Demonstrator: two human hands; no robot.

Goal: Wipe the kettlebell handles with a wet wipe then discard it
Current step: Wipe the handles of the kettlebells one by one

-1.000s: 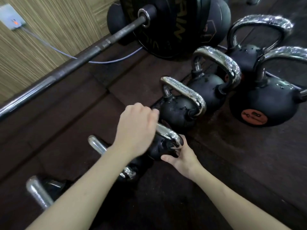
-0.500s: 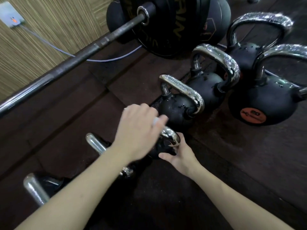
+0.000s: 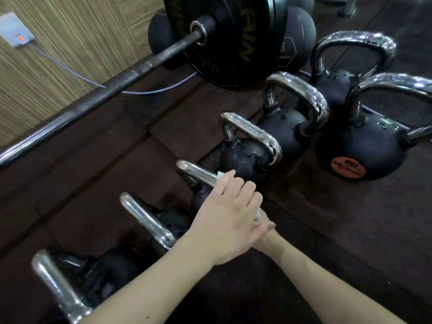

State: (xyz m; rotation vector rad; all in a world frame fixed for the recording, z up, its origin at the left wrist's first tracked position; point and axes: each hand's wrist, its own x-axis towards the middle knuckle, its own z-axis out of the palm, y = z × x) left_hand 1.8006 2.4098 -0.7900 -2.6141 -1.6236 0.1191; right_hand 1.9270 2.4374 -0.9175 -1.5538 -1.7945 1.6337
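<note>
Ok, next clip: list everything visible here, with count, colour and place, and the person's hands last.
kettlebells: six, black with chrome handles, in a line from bottom left to upper right on the floor
wet wipe: one, white, on the third handle from the near end, under the left hand
barbell: one, dark steel, lying diagonally at left
weight plate: black, on the barbell's end, top centre
cable: one, pale, along the wall
left hand: closed on the wipe
right hand: mostly hidden beneath the left

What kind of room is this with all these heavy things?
Most likely a gym. A row of kettlebells with shiny handles stands on dark floor mats, and a barbell with a big weight plate lies beside them.
</note>
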